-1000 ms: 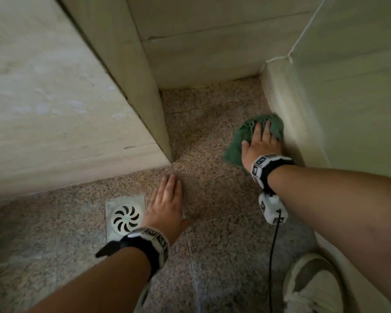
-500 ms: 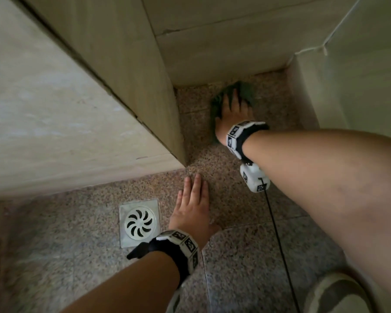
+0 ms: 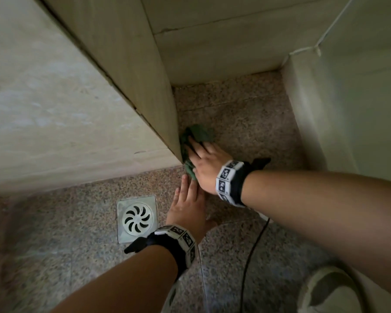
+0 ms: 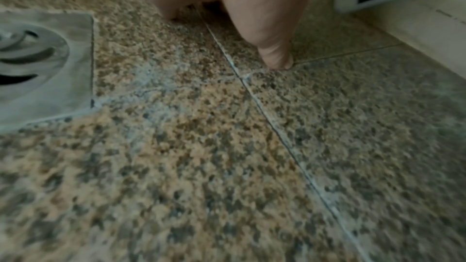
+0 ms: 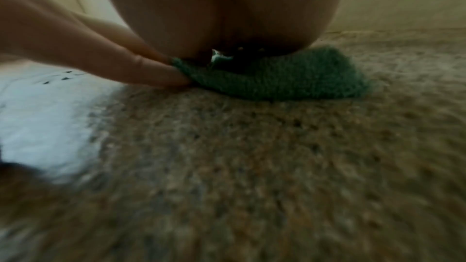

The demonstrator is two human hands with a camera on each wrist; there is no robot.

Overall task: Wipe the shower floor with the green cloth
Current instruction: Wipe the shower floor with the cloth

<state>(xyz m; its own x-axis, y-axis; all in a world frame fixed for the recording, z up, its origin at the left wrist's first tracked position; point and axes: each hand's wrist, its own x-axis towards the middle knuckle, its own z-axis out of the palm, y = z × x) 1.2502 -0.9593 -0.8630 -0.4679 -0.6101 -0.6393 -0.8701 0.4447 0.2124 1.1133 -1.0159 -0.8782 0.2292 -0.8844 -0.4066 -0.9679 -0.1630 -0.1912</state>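
Note:
The green cloth (image 3: pixel 198 134) lies bunched on the speckled granite shower floor (image 3: pixel 246 123), pushed against the outer corner of the beige wall. My right hand (image 3: pixel 203 159) presses flat on the cloth with straight fingers; in the right wrist view the cloth (image 5: pixel 290 79) sticks out from under the palm. My left hand (image 3: pixel 189 204) rests flat on the floor just in front of the cloth, fingers straight and together, holding nothing. In the left wrist view its thumb (image 4: pixel 272 47) touches a grout joint.
A square metal floor drain (image 3: pixel 137 219) sits left of my left hand. Beige tiled walls (image 3: pixel 77 109) close in on the left, back and right. A black cable (image 3: pixel 251 256) runs over the floor, and a shoe (image 3: pixel 330 290) shows at bottom right.
My right hand has dragged the cloth from the right wall to the back of the alcove, then nearer and left to the wall's corner. The left hand has stayed put.

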